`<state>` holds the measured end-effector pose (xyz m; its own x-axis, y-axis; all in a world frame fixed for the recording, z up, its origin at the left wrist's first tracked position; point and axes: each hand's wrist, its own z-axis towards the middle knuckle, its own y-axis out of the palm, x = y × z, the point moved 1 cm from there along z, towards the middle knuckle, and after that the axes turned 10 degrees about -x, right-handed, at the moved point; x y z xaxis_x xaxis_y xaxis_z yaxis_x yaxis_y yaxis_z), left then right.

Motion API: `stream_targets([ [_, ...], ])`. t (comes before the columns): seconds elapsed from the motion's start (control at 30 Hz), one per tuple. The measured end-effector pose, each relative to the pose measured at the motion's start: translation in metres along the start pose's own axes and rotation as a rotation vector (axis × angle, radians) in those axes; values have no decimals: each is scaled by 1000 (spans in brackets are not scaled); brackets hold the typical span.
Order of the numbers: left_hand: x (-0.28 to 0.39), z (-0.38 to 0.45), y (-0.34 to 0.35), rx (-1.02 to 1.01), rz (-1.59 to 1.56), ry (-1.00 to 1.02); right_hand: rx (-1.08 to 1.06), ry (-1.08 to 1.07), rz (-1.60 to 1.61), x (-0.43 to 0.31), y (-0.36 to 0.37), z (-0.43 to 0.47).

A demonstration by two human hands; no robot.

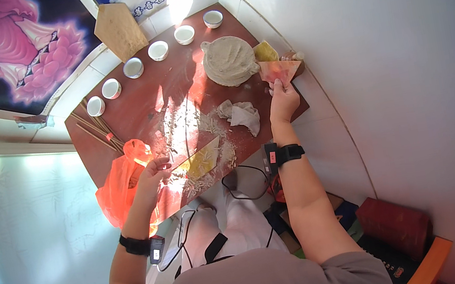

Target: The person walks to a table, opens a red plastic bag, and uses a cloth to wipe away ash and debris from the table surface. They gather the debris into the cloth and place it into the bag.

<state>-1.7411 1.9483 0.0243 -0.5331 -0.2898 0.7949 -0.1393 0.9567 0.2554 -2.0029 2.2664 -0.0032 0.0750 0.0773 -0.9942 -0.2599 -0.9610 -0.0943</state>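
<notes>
My left hand (154, 176) is at the near left of the red-brown table, its fingertips pinching the corner of a yellow card (203, 157). Ash and short stubs lie on that card. My right hand (283, 98) grips a pinkish sheet of card or paper (281, 70) by its near edge, at the table's right side. Beside this sheet stands a round incense burner (229, 60) with small side handles, heaped with grey ash. A crumpled whitish cloth or tissue (243, 116) lies in front of the burner. Loose ash and incense stubs (182, 127) are scattered over the tabletop.
Several small white cups (158, 51) line the table's back edge. Incense sticks (97, 130) with a red band and an orange-red plastic bag (120, 187) are at left. A yellow piece (265, 52) lies behind the burner. A wooden board (119, 31) leans on the back wall.
</notes>
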Motion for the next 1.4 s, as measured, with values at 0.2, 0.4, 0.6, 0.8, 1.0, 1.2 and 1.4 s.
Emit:
stream_targets([
  [0.2, -10, -40, -26, 143, 687, 54, -82, 66, -251, 28, -8, -12],
  [0.4, -29, 13, 37, 55, 1205, 229, -259, 409, -150, 34, -12, -27],
  [0.6, -39, 60, 70, 105, 1620, 88, -317, 591, 86, 38, -31, -43],
  [0.8, -60, 78, 59, 95, 1620, 86, -794, -214, -473, 31, -13, -104],
  [1.0, -66, 80, 54, 126, 1589, 112, -866, -124, -662, 62, 28, -135],
  [1.2, -60, 66, 51, 126, 1365, 195, -950, 308, -359, 59, 46, -135],
  [1.4, -22, 25, 18, 389, 1116, 543, -1008, 140, -211, -10, 38, -132],
])
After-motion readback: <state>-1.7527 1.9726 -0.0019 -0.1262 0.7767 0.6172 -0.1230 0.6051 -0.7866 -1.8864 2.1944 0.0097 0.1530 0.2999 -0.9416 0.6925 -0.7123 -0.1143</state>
